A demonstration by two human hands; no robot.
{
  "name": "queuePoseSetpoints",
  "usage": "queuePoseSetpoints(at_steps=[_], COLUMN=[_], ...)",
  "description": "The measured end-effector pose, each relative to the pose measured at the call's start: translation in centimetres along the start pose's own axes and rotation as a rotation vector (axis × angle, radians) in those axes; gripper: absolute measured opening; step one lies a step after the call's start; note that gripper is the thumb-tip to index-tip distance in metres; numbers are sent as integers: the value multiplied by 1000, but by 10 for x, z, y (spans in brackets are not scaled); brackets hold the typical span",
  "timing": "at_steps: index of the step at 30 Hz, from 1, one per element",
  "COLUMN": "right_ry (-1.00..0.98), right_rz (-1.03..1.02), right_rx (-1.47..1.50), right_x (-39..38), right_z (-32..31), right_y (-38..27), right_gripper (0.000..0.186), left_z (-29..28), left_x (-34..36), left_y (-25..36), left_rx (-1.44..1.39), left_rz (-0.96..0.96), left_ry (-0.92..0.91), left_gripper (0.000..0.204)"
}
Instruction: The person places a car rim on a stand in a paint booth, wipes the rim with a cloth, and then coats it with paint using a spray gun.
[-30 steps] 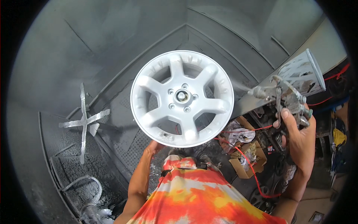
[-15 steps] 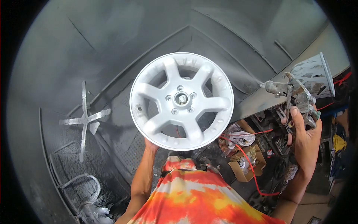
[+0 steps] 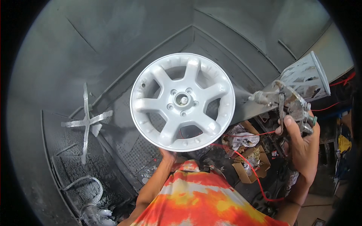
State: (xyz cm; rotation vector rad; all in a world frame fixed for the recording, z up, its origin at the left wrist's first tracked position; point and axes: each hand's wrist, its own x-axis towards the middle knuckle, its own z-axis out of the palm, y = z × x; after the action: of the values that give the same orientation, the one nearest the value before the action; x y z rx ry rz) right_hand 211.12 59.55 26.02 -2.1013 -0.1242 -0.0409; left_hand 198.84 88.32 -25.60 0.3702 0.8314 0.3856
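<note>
A glossy white multi-spoke car wheel (image 3: 191,115) faces up in front of me. My left hand (image 3: 167,153) is at its near rim, with its fingers hidden beneath. On the right, my right hand (image 3: 306,147) is closed round a paint-stained metal spray gun (image 3: 296,107). The gun carries a white-smeared cup (image 3: 306,75) and points left at the wheel. Pale mist leaves its nozzle, which stands a short way off the right rim. What bears the wheel from below is hidden.
Grey, paint-coated walls (image 3: 124,49) rise at the back. A cross-shaped metal stand (image 3: 86,121) is to the left. Below right lie an open cardboard box (image 3: 247,176), crumpled plastic (image 3: 243,138) and clutter. A red hose (image 3: 260,184) loops near my right forearm.
The wheel has turned clockwise, its small rim hole moving up the left side. My left hand has shifted right along the near rim. The spray gun has come left, closer to the wheel.
</note>
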Motion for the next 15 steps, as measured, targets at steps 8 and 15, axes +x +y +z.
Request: queuePoseSetpoints(at_steps=[8, 15], right_ry=[137, 22], right_rz=[54, 224], right_rx=[41, 42], right_x=[7, -2], right_z=[-9, -5], right_y=[2, -11], right_gripper=[27, 26], left_z=[30, 90], left_x=[13, 64], left_y=[35, 98], left_rx=[-29, 160], left_rz=[-69, -4], left_ry=[5, -169], left_gripper=[57, 56])
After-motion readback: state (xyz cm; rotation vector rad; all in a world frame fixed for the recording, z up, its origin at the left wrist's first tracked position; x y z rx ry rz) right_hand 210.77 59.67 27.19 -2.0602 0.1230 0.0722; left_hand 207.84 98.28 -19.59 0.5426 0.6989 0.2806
